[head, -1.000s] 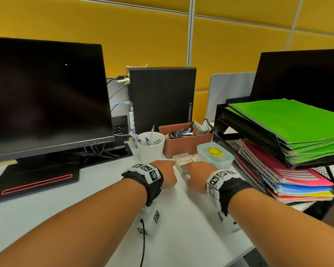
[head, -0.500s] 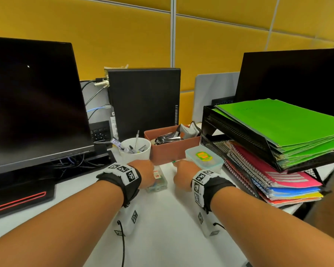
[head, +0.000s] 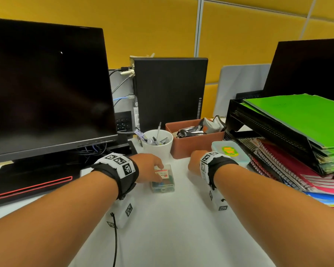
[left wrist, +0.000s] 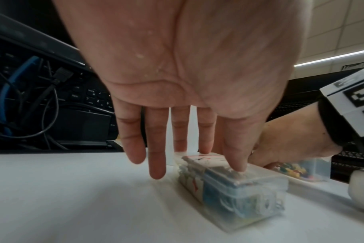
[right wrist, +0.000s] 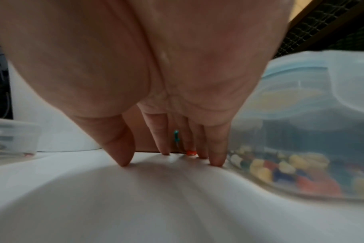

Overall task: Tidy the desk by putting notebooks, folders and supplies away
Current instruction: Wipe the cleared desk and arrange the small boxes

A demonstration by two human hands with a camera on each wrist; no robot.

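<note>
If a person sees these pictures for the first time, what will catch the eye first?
Probably the bright green folders on top of the black tray rack at the right, against the yellow wall. Next, the two hands at the desk's centre: the left hand rests on a small clear box of clips, with the right hand beside it.

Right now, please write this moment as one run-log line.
left hand: fingertips resting on small clear plastic box of clips | right hand: fingertips on white desk, beside loose pushpins | nothing lifted
</note>
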